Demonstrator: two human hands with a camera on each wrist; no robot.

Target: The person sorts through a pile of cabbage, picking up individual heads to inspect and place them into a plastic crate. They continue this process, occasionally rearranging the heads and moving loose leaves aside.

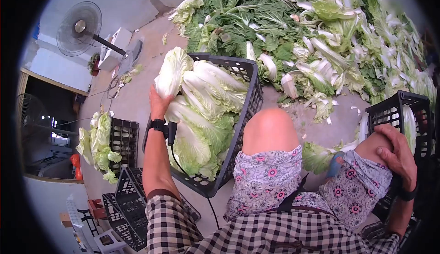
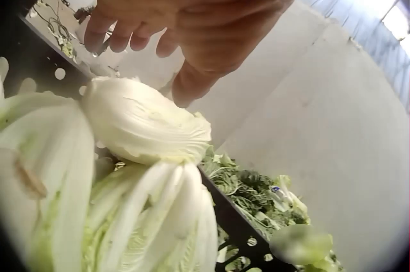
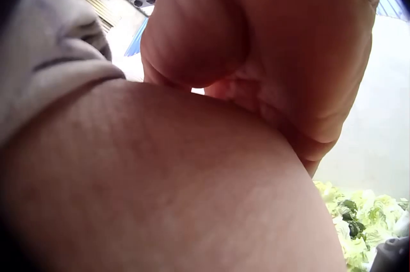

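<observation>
The left hand point(image 1: 160, 103) rests at centre left of the frame against a napa cabbage head point(image 1: 172, 70) at the top of the black crate point(image 1: 245, 99), fingers loosely curled against its leaves. The crate sits tilted on the floor, filled with cabbages. The right hand point(image 1: 398, 152) lies on the right knee point(image 1: 373, 145) at lower right, fingers relaxed over it.

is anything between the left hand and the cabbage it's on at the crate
Nothing visible. The left hand rests directly against the top cabbage in the black crate; the right hand rests apart, on the knee.
</observation>
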